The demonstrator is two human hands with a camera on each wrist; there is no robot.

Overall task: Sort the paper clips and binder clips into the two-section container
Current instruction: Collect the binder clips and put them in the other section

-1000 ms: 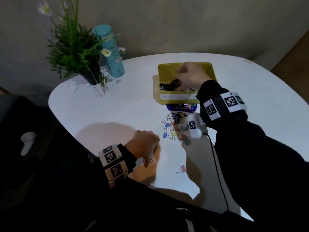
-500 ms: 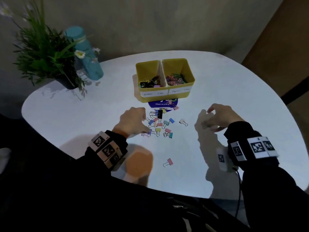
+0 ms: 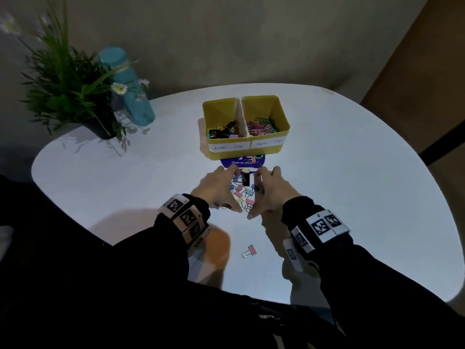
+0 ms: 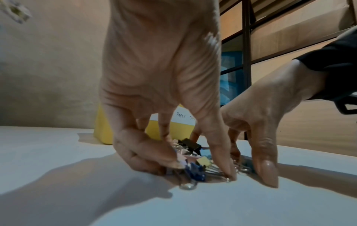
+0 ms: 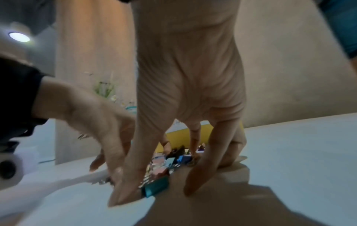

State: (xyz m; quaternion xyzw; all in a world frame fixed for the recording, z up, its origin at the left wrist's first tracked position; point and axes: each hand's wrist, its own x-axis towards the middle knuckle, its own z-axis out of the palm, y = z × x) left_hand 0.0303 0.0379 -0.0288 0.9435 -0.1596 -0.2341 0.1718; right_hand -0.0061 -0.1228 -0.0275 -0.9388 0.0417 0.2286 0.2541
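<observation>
White table [image 3: 352, 172] | binder clips [image 3: 242, 191] between left hand [image 3: 218, 189], right hand [image 3: 273, 191] | both grips spread, fingertips down

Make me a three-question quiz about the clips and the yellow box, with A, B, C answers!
1. Where does the lone pink binder clip lie?
A. in the box
B. on the table, nearer the person than the pile
C. by the plant

2. What colour is the container?
A. yellow
B. red
C. white

3. What are the left hand and right hand doing?
A. resting in the lap
B. lifting the box
C. cupping the pile of clips from both sides

Answers: 1 B, it lies alone behind the wrists; 2 A, its walls are yellow; 3 C, fingertips touch the table around the pile.
</observation>
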